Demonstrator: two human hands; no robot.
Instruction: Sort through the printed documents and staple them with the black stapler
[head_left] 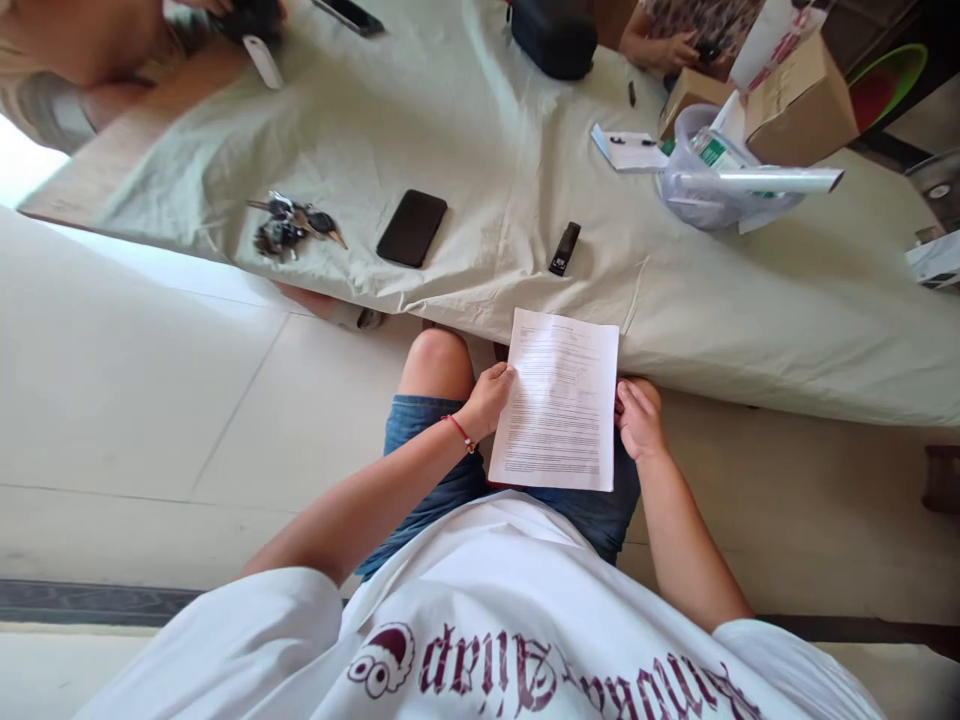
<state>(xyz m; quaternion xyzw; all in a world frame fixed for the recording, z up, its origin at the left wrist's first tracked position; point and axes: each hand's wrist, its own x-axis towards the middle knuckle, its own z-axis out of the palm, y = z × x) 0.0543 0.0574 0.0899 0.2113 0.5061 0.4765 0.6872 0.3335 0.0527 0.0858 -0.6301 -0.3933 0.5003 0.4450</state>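
A printed sheet of paper (562, 400), perhaps a thin stack, is held over my lap just below the table's near edge. My left hand (487, 402), with a red string bracelet at its wrist, pinches the paper's left edge. At the opposite edge my right hand (640, 418) is closed, its fingertips at the paper's margin. Lines of small print cover the page, too fine to read. Beyond the paper, a black stapler (565, 248) lies on the cloth. To its left are a dark smartphone (412, 228) and a bunch of keys (292, 225).
A pale cloth covers the table (480, 130). At right stand a clear plastic tub (686, 190) with a roll across it, a cardboard box (799, 100) and a notepad (630, 152). A black case (553, 35) sits at the back. Two other people sit across the table.
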